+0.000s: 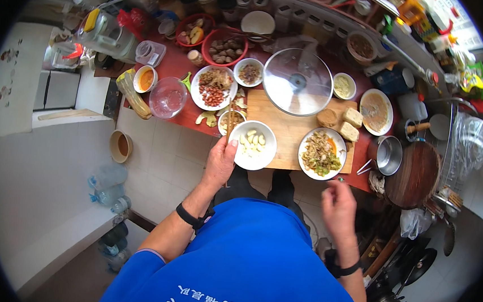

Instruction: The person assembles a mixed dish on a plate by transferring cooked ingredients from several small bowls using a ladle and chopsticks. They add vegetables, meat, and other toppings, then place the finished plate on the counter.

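My left hand (219, 162) is closed on the rim of a white bowl (264, 158) holding peeled garlic cloves (252, 142). A pair of chopsticks (231, 118) rises beside its thumb; I cannot make out whether the hand grips them too. My right hand (340, 209) hangs just off the table's front edge with loosely bent fingers apart and nothing visible in them. Nearest to it is a white plate of chopped food (322, 154) on the wooden cutting board (288, 137). Pale tofu-like blocks (349, 131) and a glass pot lid (298, 81) are also on the board.
Left on the red table (201, 128) are a plate of peanuts (214, 96), an empty clear bowl (168, 97) and red baskets, one with brown rounded pieces (225, 50). At right stand a metal pot (389, 155), a round dark wooden board (413, 176) and a bowl of soaking food (375, 111).
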A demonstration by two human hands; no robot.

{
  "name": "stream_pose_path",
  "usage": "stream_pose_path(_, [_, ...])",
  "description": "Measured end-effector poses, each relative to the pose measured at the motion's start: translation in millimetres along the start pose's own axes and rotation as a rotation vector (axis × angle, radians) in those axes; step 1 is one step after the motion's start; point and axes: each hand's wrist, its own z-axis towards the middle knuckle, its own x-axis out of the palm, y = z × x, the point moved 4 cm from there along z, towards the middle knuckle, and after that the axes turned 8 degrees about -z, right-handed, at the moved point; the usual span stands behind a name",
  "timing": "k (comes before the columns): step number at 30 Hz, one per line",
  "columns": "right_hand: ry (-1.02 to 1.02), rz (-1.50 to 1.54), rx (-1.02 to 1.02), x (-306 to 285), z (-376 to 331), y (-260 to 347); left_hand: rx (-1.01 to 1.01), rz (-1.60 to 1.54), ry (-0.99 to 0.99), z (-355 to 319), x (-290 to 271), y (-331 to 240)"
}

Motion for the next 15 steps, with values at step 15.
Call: stream_pose_path(15, [0.401,0.341,0.025,151.5,17.1,169.1,-0.105,-0.091,0.245,-9.2,-109.4,-8.4])
